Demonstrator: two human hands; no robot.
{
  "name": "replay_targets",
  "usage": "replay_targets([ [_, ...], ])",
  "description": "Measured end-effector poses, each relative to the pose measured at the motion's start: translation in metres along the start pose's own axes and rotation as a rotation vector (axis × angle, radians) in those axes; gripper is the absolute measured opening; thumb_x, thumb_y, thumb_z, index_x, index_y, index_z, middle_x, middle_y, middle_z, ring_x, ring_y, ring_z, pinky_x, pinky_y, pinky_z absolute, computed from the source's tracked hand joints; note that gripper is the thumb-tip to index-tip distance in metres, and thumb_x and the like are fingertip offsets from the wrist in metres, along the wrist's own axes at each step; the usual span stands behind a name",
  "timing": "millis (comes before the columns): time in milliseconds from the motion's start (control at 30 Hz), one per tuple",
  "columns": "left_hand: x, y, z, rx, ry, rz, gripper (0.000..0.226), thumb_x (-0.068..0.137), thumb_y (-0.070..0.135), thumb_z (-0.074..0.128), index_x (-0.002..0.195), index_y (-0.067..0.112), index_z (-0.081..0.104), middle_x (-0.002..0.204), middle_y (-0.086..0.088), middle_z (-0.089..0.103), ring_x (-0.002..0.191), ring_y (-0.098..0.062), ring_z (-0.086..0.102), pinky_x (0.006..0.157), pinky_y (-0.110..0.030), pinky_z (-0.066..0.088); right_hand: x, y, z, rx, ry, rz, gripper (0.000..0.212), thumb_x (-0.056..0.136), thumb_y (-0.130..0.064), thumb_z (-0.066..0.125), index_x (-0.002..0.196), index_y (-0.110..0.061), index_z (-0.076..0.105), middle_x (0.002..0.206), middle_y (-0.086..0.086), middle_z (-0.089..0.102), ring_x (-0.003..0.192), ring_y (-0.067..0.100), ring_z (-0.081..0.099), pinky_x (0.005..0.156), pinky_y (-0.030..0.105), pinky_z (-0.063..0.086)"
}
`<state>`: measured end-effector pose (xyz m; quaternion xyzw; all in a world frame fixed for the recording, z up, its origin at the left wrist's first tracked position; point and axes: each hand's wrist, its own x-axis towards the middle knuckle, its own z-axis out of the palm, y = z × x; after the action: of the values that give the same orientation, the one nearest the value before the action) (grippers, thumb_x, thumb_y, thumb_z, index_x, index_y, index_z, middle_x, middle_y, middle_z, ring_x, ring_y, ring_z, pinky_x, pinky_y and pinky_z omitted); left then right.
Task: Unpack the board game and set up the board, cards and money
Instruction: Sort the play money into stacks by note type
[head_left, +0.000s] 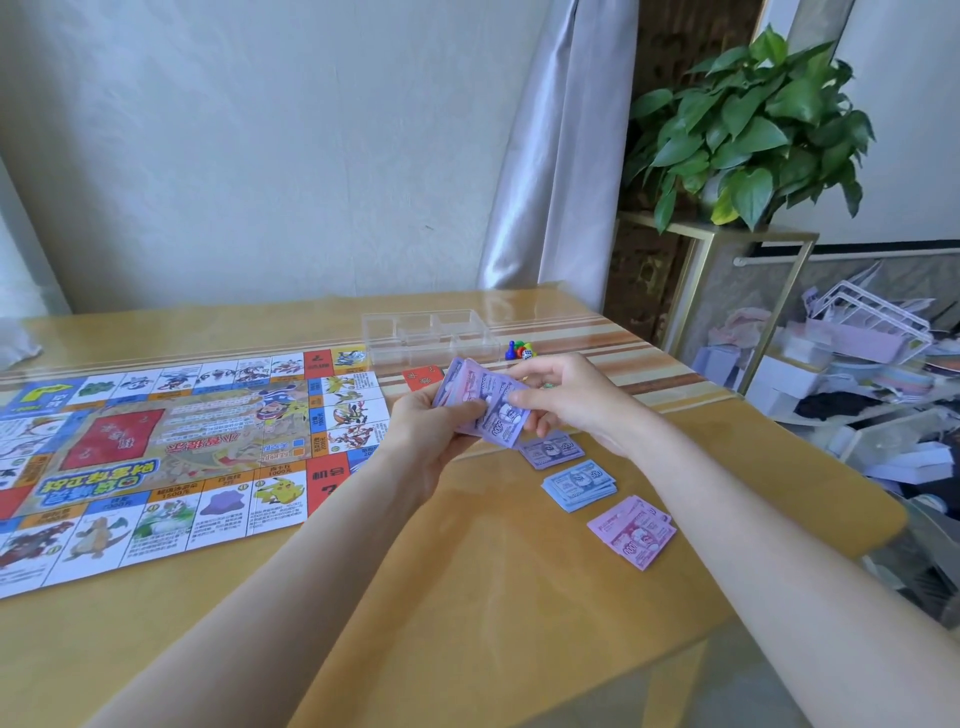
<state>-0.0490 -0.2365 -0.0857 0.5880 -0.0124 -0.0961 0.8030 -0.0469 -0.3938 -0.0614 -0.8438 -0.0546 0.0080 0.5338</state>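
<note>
Head view, the only one. My left hand (436, 426) grips a fanned wad of purple notes (480, 405) from below, fingers curled round the bottom edge. My right hand (566, 400) pinches the top note at its right end, thumb on the face, likely peeling it off to sort by value.

Just below and right of the grip, three piles run in a row toward me on the table (467, 571): a purple pile (551, 450) nearest the hands, then a blue pile (579, 484), then a pink pile (632, 530). Piles are apart, one colour each, so I read this as sorting money.

Left of the grip, the board (171, 457) lies flat and unfolded. A red card (423, 376) sits just behind the grip. Behind that, a clear tray (431, 338), with small coloured pawns (519, 350) beside it, a die possibly among them. Money step looks partly done.
</note>
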Motion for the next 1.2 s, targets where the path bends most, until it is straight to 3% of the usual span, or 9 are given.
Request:
replay_targets([
  [267, 0.003, 0.001, 0.003, 0.077, 0.043, -0.024, 0.014, 0.088, 0.002, 0.059, 0.102, 0.002, 0.062, 0.082, -0.009, 0.065, 0.069, -0.016, 0.062, 0.056, -0.017, 0.055, 0.004, 0.0, 0.0, -0.151, 0.069, -0.024, 0.013, 0.087, -0.001, 0.06, 0.096, -0.01, 0.062, 0.068, 0.002, 0.057, 0.054, 0.018, 0.053, 0.052, 0.025, 0.046],
  [433, 0.004, 0.006, -0.004, 0.065, 0.147, -0.031, 0.011, 0.092, 0.003, 0.053, 0.1, 0.006, 0.058, 0.081, -0.007, 0.064, 0.073, -0.018, 0.062, 0.075, -0.031, 0.053, -0.001, 0.007, -0.001, 0.141, -0.002, 0.069, 0.017, 0.094, -0.001, 0.049, 0.112, 0.0, 0.051, 0.104, 0.011, 0.055, 0.06, 0.017, 0.062, 0.06, 0.022, 0.054],
  [500, 0.003, 0.008, -0.012, 0.083, 0.172, -0.037, 0.011, 0.093, 0.003, 0.051, 0.101, 0.007, 0.057, 0.083, -0.006, 0.066, 0.07, -0.017, 0.065, 0.073, -0.03, 0.053, -0.003, 0.008, 0.007, 0.167, -0.039, 0.095, 0.01, 0.097, -0.002, 0.044, 0.106, -0.003, 0.047, 0.112, 0.013, 0.05, 0.064, 0.021, 0.066, 0.074, 0.031, 0.057],
  [600, 0.0, 0.012, -0.023, 0.104, 0.199, -0.04, 0.012, 0.092, 0.002, 0.052, 0.102, 0.007, 0.056, 0.082, -0.008, 0.066, 0.055, -0.012, 0.067, 0.056, -0.023, 0.055, -0.002, 0.008, 0.024, 0.167, -0.03, 0.102, 0.008, 0.098, 0.0, 0.039, 0.097, -0.007, 0.042, 0.091, 0.004, 0.047, 0.067, 0.026, 0.062, 0.087, 0.045, 0.053],
  [700, -0.005, 0.012, -0.03, 0.125, 0.219, -0.061, 0.014, 0.092, 0.002, 0.052, 0.106, 0.003, 0.055, 0.078, -0.012, 0.062, 0.062, -0.02, 0.062, 0.046, -0.021, 0.053, 0.002, 0.008, 0.043, -0.089, 0.093, 0.005, 0.017, 0.093, -0.001, 0.045, 0.098, -0.018, 0.048, 0.094, 0.014, 0.053, 0.067, 0.025, 0.055, 0.077, 0.046, 0.051],
  [800, -0.007, 0.01, -0.033, 0.117, 0.235, -0.056, 0.012, 0.093, 0.003, 0.052, 0.104, 0.004, 0.055, 0.078, -0.012, 0.06, 0.066, -0.02, 0.059, 0.047, -0.021, 0.053, 0.003, 0.01, 0.054, -0.333, 0.152, -0.113, 0.017, 0.088, -0.003, 0.05, 0.094, -0.019, 0.05, 0.078, 0.009, 0.048, 0.068, 0.021, 0.044, 0.062, 0.031, 0.038],
  [933, -0.008, 0.007, -0.032, 0.138, 0.215, -0.042, 0.013, 0.092, 0.004, 0.052, 0.105, 0.004, 0.056, 0.089, -0.015, 0.063, 0.072, -0.019, 0.061, 0.055, -0.022, 0.055, -0.006, 0.013, 0.052, -0.69, 0.096, -0.147, 0.024, 0.09, -0.006, 0.047, 0.11, -0.018, 0.054, 0.095, 0.003, 0.052, 0.091, 0.025, 0.052, 0.071, 0.032, 0.041],
  [1067, -0.011, 0.003, -0.025, 0.163, 0.202, -0.032, 0.008, 0.091, 0.003, 0.054, 0.098, 0.006, 0.057, 0.098, -0.018, 0.06, 0.076, -0.021, 0.06, 0.066, -0.027, 0.055, -0.01, 0.018, 0.052, -0.969, 0.028, -0.179, 0.03, 0.093, -0.002, 0.038, 0.118, -0.008, 0.055, 0.112, 0.01, 0.054, 0.114, 0.027, 0.04, 0.087, 0.041, 0.045],
  [1200, -0.014, 0.0, -0.022, 0.152, 0.19, -0.038, 0.007, 0.091, 0.001, 0.053, 0.095, 0.005, 0.057, 0.092, -0.016, 0.06, 0.078, -0.023, 0.059, 0.07, -0.03, 0.054, -0.017, 0.02, 0.055, -1.042, 0.004, -0.217, 0.049, 0.086, 0.009, 0.035, 0.129, -0.012, 0.046, 0.118, 0.006, 0.048, 0.108, 0.029, 0.048, 0.067, 0.035, 0.038],
])
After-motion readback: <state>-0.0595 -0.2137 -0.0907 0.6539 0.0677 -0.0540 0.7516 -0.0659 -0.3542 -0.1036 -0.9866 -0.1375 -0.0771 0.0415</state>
